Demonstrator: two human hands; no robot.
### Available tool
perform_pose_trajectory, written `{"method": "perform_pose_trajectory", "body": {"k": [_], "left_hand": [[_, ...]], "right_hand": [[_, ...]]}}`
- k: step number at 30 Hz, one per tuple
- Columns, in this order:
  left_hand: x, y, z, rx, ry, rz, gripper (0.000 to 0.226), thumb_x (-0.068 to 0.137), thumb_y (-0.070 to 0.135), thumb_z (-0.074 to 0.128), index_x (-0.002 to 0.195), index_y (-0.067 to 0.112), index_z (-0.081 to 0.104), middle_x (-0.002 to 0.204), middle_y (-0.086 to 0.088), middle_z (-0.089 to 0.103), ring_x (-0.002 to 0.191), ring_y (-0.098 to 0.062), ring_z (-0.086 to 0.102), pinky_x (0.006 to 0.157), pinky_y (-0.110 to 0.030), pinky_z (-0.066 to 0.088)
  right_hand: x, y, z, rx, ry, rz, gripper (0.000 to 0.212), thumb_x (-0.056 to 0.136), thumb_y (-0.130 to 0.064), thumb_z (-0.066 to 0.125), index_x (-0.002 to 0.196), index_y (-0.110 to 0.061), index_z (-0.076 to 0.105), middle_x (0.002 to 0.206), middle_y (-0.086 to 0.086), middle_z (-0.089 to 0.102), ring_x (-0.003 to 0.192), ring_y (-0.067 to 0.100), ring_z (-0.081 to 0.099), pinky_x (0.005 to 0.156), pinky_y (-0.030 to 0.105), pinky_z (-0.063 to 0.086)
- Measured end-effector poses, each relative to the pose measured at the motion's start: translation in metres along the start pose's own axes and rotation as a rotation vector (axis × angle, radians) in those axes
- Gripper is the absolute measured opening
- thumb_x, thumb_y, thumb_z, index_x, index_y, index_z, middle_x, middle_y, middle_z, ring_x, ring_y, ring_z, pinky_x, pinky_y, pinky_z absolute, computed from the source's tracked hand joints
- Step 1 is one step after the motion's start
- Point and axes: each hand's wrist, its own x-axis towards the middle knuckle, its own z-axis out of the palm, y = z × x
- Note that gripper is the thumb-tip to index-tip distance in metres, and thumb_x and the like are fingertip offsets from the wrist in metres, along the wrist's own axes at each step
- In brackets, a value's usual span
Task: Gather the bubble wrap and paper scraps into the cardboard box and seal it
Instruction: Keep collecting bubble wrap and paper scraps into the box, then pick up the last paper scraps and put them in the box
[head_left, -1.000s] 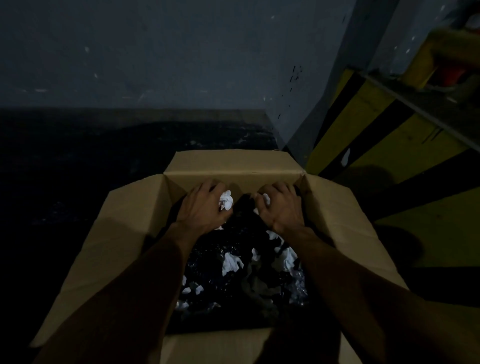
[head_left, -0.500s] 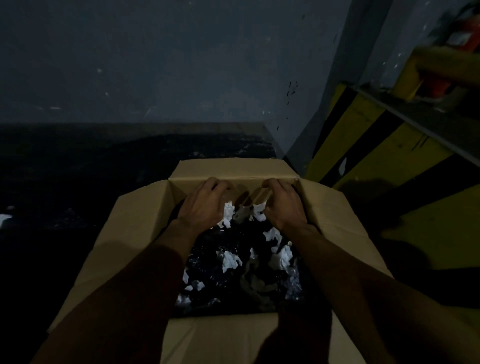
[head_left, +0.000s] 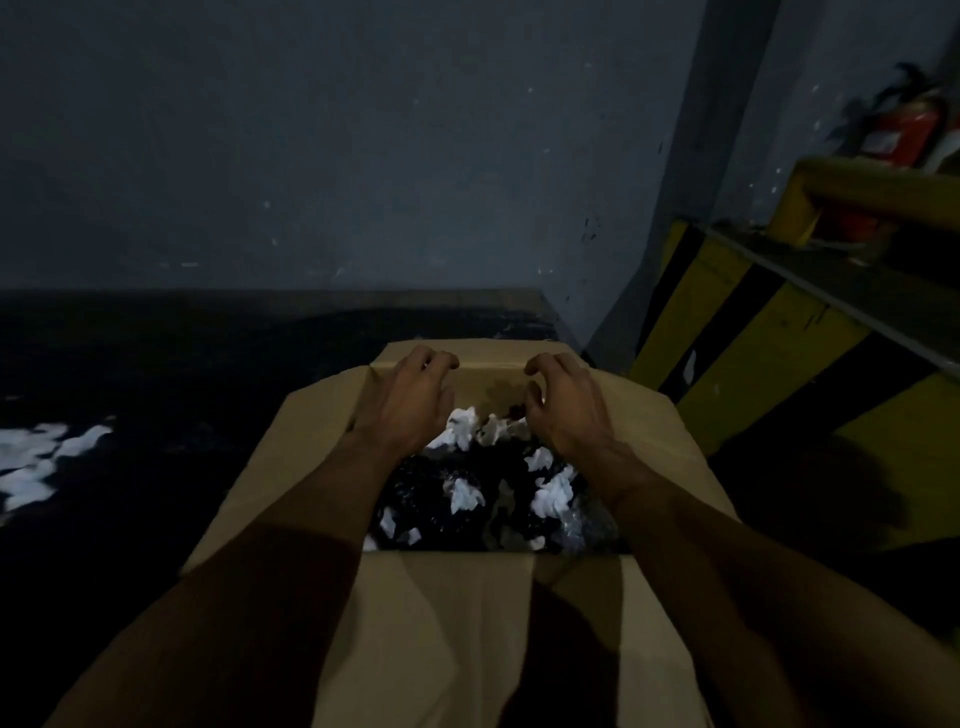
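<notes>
An open cardboard box (head_left: 470, 613) stands on the dark floor with its flaps spread outward. Inside lie white crumpled paper scraps (head_left: 555, 489) on dark material, with clear bubble wrap (head_left: 577, 531) at the right side. My left hand (head_left: 410, 408) and my right hand (head_left: 567, 413) hover over the far end of the box, near its far flap (head_left: 491, 356). Both have their fingers spread and loosely curled downward, and neither holds anything. Just below and between them sits a clump of white scraps (head_left: 461, 425).
More white scraps (head_left: 39, 457) lie on the dark floor to the left of the box. A yellow-and-black striped barrier (head_left: 753, 364) runs along the right, with a red fire extinguisher (head_left: 904, 130) behind it. A grey wall (head_left: 363, 156) rises beyond the box.
Both hands held white scraps against the box's far wall a second ago. They have let go and lifted, and the scraps now lie in the box. The view tilted up.
</notes>
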Motion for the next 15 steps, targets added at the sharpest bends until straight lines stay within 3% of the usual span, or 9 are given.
{"method": "perform_pose_trajectory", "body": {"k": [3,6,15], "left_hand": [[-0.033,0.001,-0.026,0.053,-0.005,-0.065,0.036,0.091,0.026,0.054,0.125,0.015,0.052,0.124,-0.010,0.052,0.106,-0.029,0.054,0.084,-0.039,0.046],[-0.071,-0.009,-0.055,0.115,-0.014,-0.146,0.040,0.090,0.032,0.054,0.126,0.014,0.051,0.125,-0.011,0.052,0.111,-0.030,0.052,0.089,-0.038,0.044],[-0.197,-0.077,-0.156,0.229,-0.017,-0.432,0.036,0.093,0.039,0.049,0.124,0.020,0.049,0.122,-0.007,0.050,0.108,-0.023,0.051,0.086,-0.040,0.048]], "right_hand": [[-0.015,-0.022,0.001,-0.009,0.011,-0.043,0.027,0.094,-0.024,0.048,0.119,-0.015,0.056,0.123,0.008,0.054,0.105,0.028,0.053,0.087,0.035,0.038],[-0.028,-0.054,0.012,0.079,-0.007,-0.095,0.026,0.091,-0.024,0.052,0.113,-0.011,0.059,0.116,0.012,0.057,0.104,0.031,0.054,0.087,0.037,0.043],[-0.062,-0.195,0.065,0.205,-0.162,-0.353,0.024,0.094,-0.029,0.048,0.113,-0.017,0.056,0.117,0.008,0.054,0.105,0.025,0.051,0.088,0.036,0.044]]}}
